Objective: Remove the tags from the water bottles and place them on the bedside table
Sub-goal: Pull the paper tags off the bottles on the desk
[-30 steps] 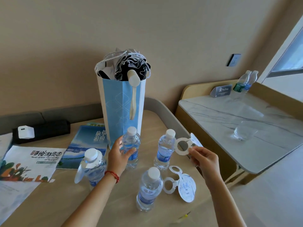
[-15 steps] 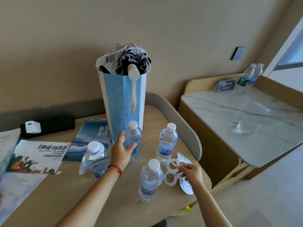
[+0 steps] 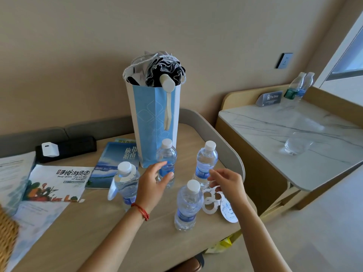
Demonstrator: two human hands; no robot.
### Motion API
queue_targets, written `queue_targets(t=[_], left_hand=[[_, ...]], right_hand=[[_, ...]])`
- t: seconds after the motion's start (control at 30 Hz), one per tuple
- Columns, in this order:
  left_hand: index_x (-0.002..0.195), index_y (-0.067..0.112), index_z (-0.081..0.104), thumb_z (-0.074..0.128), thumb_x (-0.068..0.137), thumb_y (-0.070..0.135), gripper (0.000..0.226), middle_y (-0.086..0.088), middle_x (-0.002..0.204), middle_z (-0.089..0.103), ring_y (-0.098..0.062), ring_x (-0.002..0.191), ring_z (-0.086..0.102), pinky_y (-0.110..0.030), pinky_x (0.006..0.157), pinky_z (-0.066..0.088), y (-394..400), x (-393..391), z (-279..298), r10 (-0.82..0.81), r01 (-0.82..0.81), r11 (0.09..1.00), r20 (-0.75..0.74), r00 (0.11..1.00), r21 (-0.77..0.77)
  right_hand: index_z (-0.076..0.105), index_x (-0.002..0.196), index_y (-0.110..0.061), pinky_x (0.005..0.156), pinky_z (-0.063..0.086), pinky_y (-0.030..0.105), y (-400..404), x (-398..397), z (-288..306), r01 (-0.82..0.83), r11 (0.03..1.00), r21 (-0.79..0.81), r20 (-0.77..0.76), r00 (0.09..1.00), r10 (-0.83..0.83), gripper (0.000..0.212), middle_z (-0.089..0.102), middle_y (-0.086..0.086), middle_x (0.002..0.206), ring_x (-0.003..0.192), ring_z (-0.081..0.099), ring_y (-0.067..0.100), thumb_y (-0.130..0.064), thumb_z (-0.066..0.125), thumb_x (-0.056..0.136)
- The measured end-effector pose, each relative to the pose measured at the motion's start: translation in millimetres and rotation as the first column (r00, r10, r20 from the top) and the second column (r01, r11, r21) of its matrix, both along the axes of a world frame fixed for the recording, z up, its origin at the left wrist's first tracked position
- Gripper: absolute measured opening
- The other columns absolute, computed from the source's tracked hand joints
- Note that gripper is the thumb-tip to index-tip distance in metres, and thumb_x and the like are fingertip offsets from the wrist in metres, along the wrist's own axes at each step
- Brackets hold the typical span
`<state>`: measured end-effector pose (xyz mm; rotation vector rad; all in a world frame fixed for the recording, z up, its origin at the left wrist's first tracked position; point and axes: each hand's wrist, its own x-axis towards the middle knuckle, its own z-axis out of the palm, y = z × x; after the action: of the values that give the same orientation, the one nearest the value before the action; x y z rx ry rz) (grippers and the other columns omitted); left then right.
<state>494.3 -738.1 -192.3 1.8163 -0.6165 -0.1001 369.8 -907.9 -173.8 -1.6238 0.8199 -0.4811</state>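
Note:
Several small water bottles stand on the wooden table (image 3: 94, 238). The left bottle (image 3: 126, 185) has a white tag (image 3: 112, 191) hanging from its neck. The back bottle (image 3: 167, 158), right bottle (image 3: 206, 161) and front bottle (image 3: 188, 205) have bare necks. Loose white tags (image 3: 211, 202) lie in a small pile right of the front bottle. My left hand (image 3: 152, 187) is just in front of the back bottle with fingers spread, holding nothing. My right hand (image 3: 228, 183) hovers over the tag pile, fingers apart and empty.
A tall blue paper bag (image 3: 155, 122) with an umbrella in it stands behind the bottles. Brochures (image 3: 57, 181), a booklet (image 3: 114, 163) and a black box with a white charger (image 3: 50, 149) lie at the left. A marble counter (image 3: 275, 138) with a glass and two bottles is at the right.
My right hand brought a removed tag down onto the pile and let go of it. My left hand loosened off the back bottle. The view shifted slightly.

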Motion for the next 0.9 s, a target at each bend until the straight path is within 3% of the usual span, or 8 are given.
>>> queue_targets(t=[0.13, 0.27, 0.37, 0.67, 0.83, 0.9], left_hand=[[0.109, 0.012, 0.063, 0.067, 0.08, 0.015, 0.03, 0.003, 0.11, 0.061, -0.012, 0.106, 0.057, -0.02, 0.091, 0.039, 20.2, -6.4, 27.5, -0.016, 0.023, 0.999, 0.154, 0.988, -0.04], [0.104, 0.01, 0.065, 0.068, 0.079, 0.015, 0.026, 0.005, 0.107, 0.061, -0.005, 0.1, 0.056, -0.003, 0.088, 0.036, 51.6, -0.9, 46.8, 0.058, -0.042, 0.997, 0.297, 0.953, -0.059], [0.103, 0.008, 0.065, 0.068, 0.078, 0.011, 0.025, 0.002, 0.105, 0.062, -0.008, 0.098, 0.056, 0.0, 0.084, 0.036, 79.6, 9.0, 51.3, 0.117, -0.102, 0.993, 0.332, 0.936, -0.062], [0.092, 0.02, 0.066, 0.069, 0.077, 0.006, 0.021, 0.003, 0.09, 0.069, -0.008, 0.083, 0.066, -0.011, 0.078, 0.048, 137.7, 4.2, 10.8, 0.234, -0.22, 0.965, 0.09, 0.968, -0.144], [0.099, 0.008, 0.066, 0.071, 0.075, 0.005, 0.025, -0.003, 0.093, 0.067, -0.01, 0.086, 0.064, -0.006, 0.079, 0.045, 128.3, -3.7, -20.2, 0.228, -0.229, 0.969, -0.015, 0.973, -0.097], [0.104, 0.006, 0.064, 0.072, 0.074, 0.006, 0.032, -0.003, 0.096, 0.064, -0.015, 0.09, 0.063, -0.013, 0.082, 0.046, 121.1, -2.1, -27.7, 0.227, -0.23, 0.97, -0.043, 0.973, -0.073]], right_hand=[[0.068, 0.078, -0.018, 0.049, 0.047, 0.014, 34.4, 12.6, 48.4, -0.123, 0.991, -0.052, 0.161, 0.978, 0.13, 0.01, 0.071, -0.004, 0.065, 0.053, 0.061, 0.005, -0.018, 0.062, 0.086], [0.067, 0.078, -0.018, 0.051, 0.049, 0.014, 68.2, 26.7, 74.9, -0.217, 0.969, -0.117, 0.217, 0.947, 0.238, 0.011, 0.071, -0.008, 0.063, 0.055, 0.063, 0.006, -0.017, 0.061, 0.087], [0.067, 0.078, -0.017, 0.053, 0.05, 0.015, 92.4, 40.3, 76.0, -0.275, 0.952, -0.133, 0.205, 0.932, 0.298, 0.012, 0.07, -0.006, 0.065, 0.055, 0.062, 0.006, -0.019, 0.061, 0.087], [0.065, 0.069, -0.02, 0.053, 0.048, 0.023, 133.6, 86.2, 34.2, -0.251, 0.966, -0.066, 0.036, 0.967, 0.253, 0.019, 0.067, 0.001, 0.067, 0.048, 0.058, 0.005, -0.021, 0.06, 0.087], [0.064, 0.066, -0.021, 0.053, 0.049, 0.023, 136.2, 100.9, 22.4, -0.236, 0.97, -0.056, -0.021, 0.972, 0.235, 0.022, 0.064, -0.002, 0.063, 0.046, 0.057, 0.005, -0.021, 0.058, 0.087], [0.064, 0.065, -0.02, 0.053, 0.049, 0.023, 135.6, 105.8, 21.3, -0.231, 0.972, -0.03, -0.029, 0.973, 0.23, 0.023, 0.062, -0.001, 0.061, 0.046, 0.057, 0.006, -0.019, 0.058, 0.087]])
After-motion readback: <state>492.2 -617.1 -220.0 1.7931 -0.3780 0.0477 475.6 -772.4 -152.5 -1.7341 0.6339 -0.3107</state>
